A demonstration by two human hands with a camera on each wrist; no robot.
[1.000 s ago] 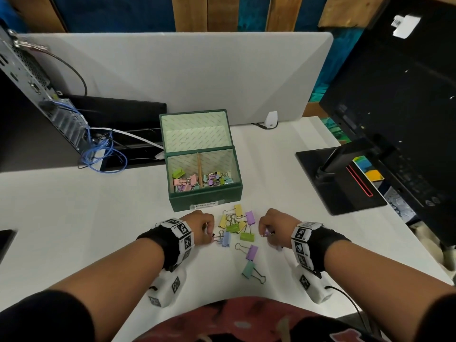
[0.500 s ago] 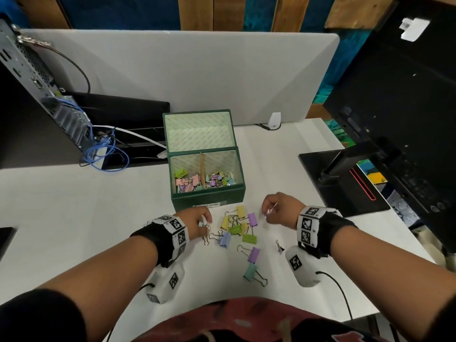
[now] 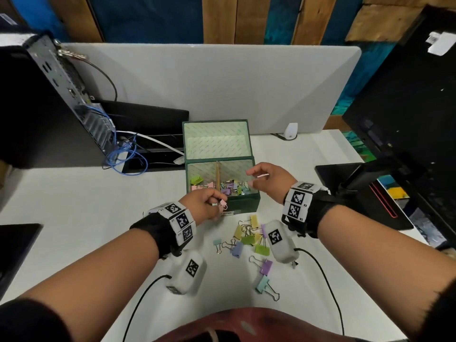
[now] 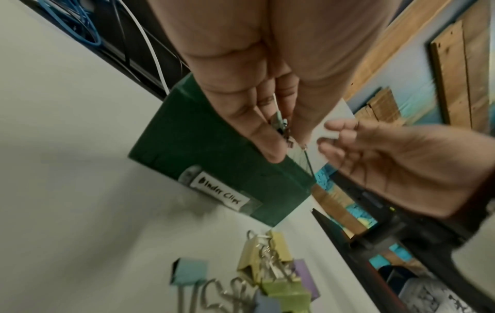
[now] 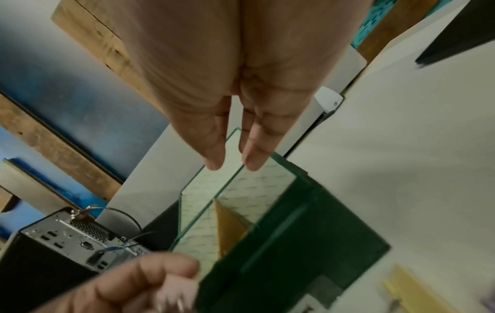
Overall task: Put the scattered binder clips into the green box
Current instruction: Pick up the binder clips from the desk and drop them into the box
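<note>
Task part done: many binder clips already lie in the green box (image 3: pixel 243 206), frame centre, both sides of its divider. Our left hand (image 3: pixel 202 204) pinches small clips (image 3: pixel 220 204) at the box's front edge. Our right hand (image 3: pixel 269 180) hangs over the box, fingers straight, holding nothing. A scattered pile (image 3: pixel 249 239) remains lower centre on the white desk (image 3: pixel 74 218). Grey partition (image 3: pixel 222 82) behind; computer tower (image 3: pixel 37 102) upper left.
</note>
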